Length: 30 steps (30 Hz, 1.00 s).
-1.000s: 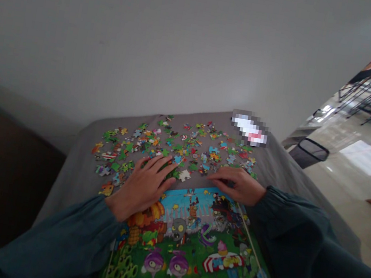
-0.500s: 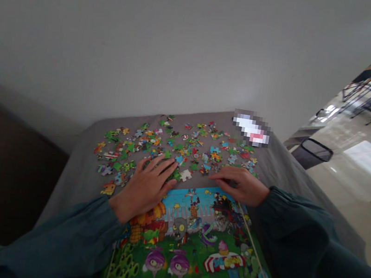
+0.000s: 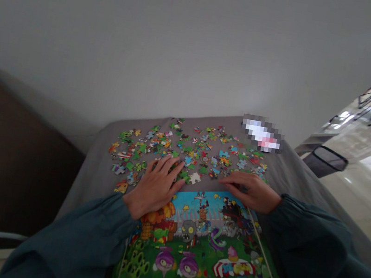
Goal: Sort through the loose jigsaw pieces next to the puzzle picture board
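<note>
The left hand (image 3: 154,186) lies open, fingers spread over loose jigsaw pieces (image 3: 189,149) scattered on a grey cloth (image 3: 99,191). Just beside it, a white piece (image 3: 195,177) sits above a printed cartoon puzzle picture (image 3: 196,249). The right hand (image 3: 251,191) rests with fingers loosely curled; any grip cannot be made out.

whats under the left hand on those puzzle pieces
The left hand lies over loose jigsaw pieces on grey cloth. Pieces show between its fingers; whatever lies beneath the palm is covered.
</note>
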### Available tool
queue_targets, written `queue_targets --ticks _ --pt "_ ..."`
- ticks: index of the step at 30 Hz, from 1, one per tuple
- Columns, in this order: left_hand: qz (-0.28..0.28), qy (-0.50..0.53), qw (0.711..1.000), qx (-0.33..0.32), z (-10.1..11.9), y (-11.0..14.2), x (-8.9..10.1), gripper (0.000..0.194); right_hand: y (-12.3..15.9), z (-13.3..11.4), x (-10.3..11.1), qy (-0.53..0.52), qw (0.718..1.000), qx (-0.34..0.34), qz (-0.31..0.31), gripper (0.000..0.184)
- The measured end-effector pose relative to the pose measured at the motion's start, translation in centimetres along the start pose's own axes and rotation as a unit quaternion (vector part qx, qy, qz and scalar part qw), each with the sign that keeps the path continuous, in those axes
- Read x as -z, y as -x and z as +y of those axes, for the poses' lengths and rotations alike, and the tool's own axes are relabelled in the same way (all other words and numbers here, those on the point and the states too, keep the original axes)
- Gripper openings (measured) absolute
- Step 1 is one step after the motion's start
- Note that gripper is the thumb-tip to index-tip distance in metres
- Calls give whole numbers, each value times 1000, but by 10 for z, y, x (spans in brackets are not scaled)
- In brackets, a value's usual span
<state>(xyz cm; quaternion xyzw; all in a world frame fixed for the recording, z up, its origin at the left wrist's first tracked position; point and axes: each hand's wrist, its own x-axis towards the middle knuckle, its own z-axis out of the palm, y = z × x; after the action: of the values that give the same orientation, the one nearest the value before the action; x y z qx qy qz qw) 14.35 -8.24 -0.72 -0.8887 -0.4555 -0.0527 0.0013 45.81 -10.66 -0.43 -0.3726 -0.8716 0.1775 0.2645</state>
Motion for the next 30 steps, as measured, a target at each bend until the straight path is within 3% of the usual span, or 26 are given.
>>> queue_targets --ticks 5,9,18,30 --pt "-10 8 1000 5 -3 4 7 58 2 0 1 -3 1000 0 4 30" --pt "-10 1 999 48 -10 6 10 64 2 -1 2 -3 1000 -6 2 30" --pt "-116 -25 989 89 -13 17 14 81 2 0 2 -3 1000 -7 -6 30" --pt "-106 -7 982 155 -20 27 20 78 4 2 3 -14 1000 -18 -13 29"
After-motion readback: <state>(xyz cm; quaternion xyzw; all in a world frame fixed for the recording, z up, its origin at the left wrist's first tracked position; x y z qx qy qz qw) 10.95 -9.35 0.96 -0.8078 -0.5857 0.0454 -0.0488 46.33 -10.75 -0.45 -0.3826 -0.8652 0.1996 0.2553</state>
